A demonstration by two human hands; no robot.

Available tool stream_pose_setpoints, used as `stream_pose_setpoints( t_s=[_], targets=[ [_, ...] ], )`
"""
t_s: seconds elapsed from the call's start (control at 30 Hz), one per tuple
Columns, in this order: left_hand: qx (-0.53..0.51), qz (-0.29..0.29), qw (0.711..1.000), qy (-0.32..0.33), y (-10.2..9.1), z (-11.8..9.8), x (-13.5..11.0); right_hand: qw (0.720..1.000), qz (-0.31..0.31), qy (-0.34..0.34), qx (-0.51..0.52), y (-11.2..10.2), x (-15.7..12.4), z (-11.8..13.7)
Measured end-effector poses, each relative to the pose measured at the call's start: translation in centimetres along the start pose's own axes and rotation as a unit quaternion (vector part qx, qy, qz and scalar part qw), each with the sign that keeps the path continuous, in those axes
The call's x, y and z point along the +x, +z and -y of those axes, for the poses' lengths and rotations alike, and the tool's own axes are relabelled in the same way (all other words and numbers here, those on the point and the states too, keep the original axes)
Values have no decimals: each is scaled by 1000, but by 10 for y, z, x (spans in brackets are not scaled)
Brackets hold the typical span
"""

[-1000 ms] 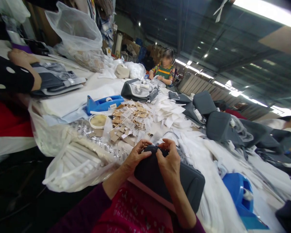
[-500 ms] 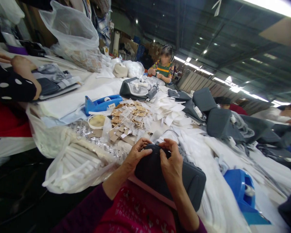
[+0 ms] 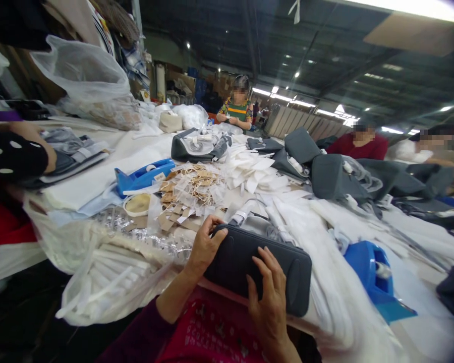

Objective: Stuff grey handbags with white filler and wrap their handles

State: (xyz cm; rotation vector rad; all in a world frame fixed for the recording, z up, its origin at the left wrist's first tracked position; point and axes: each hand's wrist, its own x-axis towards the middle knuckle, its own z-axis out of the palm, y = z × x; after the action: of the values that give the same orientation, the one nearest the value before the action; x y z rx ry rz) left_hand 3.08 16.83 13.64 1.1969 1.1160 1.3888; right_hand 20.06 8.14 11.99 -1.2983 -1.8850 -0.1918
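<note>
A dark grey bag (image 3: 242, 262) with rounded panels at its ends stands tilted at the table's near edge, in front of my body. My left hand (image 3: 206, 247) grips its upper left corner, thumb on the front face and fingers over the top edge. Across the front face, right of the middle, my right hand (image 3: 268, 282) rests with its fingers apart. Behind the bag's top edge lie grey straps with white wrapping (image 3: 245, 214). What my left fingertips touch behind the edge is hidden.
Brown paper tags (image 3: 192, 186) lie heaped beyond the bag, near white sheets (image 3: 249, 169). Blue tape dispensers stand left (image 3: 144, 176) and right (image 3: 371, 272). More grey bags (image 3: 331, 176) fill the right side. A co-worker's arm (image 3: 18, 151) is at left; several people work further back.
My right hand has left the top edge and moved down onto the bag's front face, its fingers spreading. My left hand keeps to the upper left edge. The view has shifted slightly right.
</note>
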Motion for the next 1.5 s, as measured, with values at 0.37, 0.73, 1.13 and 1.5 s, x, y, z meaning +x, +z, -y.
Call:
stream_pose_setpoints(
  t_s=[0.37, 0.73, 1.13, 1.5],
  targets=[
    [-102, 78, 992, 4, 21, -3, 10, 1000, -15, -3, 8, -2, 0, -34],
    [-115, 36, 993, -15, 34, 4, 28, 1000, -12, 5, 26, 8, 4, -46],
    [-91, 36, 995, -22, 44, 2, 56, 1000, -6, -1, 3, 8, 13, -44],
    [303, -14, 950, 65, -7, 37, -4, 996, -73, 16, 48, -42, -75, -78]
  ],
)
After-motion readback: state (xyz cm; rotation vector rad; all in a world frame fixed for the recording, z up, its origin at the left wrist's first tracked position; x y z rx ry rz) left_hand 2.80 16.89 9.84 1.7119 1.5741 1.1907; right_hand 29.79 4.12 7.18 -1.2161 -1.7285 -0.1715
